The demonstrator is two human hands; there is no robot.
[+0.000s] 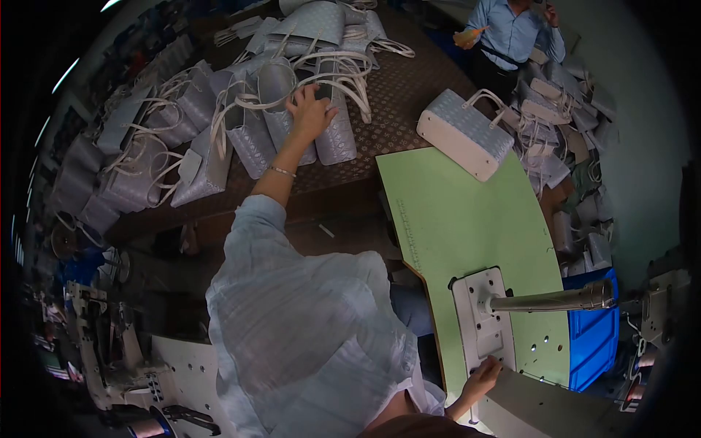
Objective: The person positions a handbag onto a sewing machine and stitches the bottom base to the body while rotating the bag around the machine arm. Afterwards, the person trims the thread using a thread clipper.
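Observation:
My left hand (312, 115) reaches out over the upright silver-grey patterned handbags (336, 135) on the brown table, its fingers spread at the handles and top edge of one bag. Pale looped handles (343, 69) surround the fingers. My right hand (483, 377) rests at the near end of the sewing machine's bed (478, 314), fingers curled together; what they hold, if anything, is hidden. Another handbag (467, 135), with a cream base, lies on its side at the far end of the green worktop (475, 212).
The machine's metal arm (551, 299) juts over the green worktop. A blue bin (593, 336) stands beyond its edge. More bags are piled (544, 109) at the upper right, near a person in a blue shirt (511, 33). Another sewing machine (109, 350) is at lower left.

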